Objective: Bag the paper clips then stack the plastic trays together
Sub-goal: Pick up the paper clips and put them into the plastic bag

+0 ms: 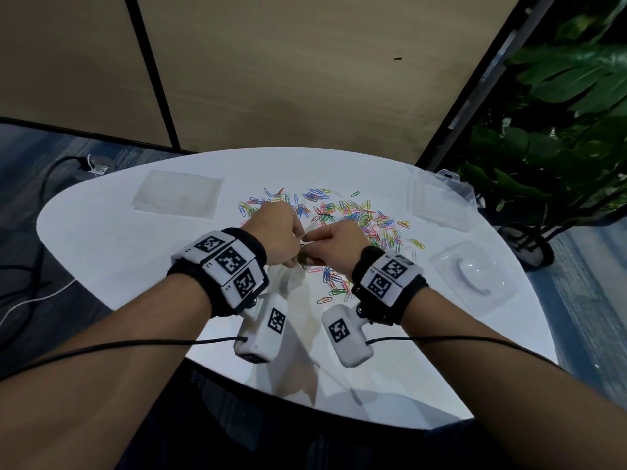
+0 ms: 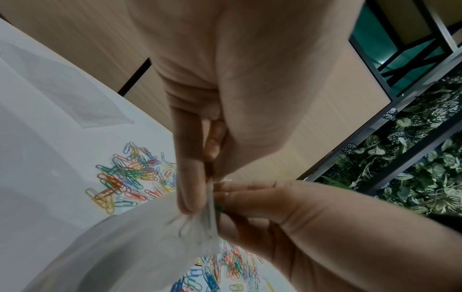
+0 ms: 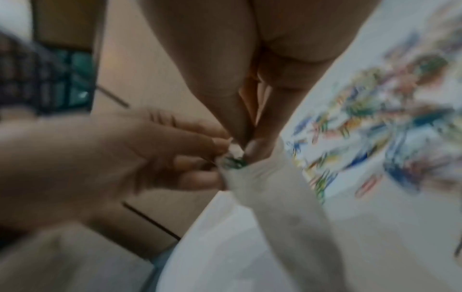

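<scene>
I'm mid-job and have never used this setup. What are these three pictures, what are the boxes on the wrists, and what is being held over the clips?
No machine here: a person works bare-handed, with a camera box strapped under each wrist. The wide picture looks down from a head camera; the two close ones look along each hand.

On the white rounded table lie scattered coloured paper clips, a flat clear plastic bag at far left, and two clear plastic trays at right.

The left hand and right hand both pinch the top edge of a second thin translucent bag, which hangs below them. Something green sits at its mouth, too blurred to identify.
</scene>
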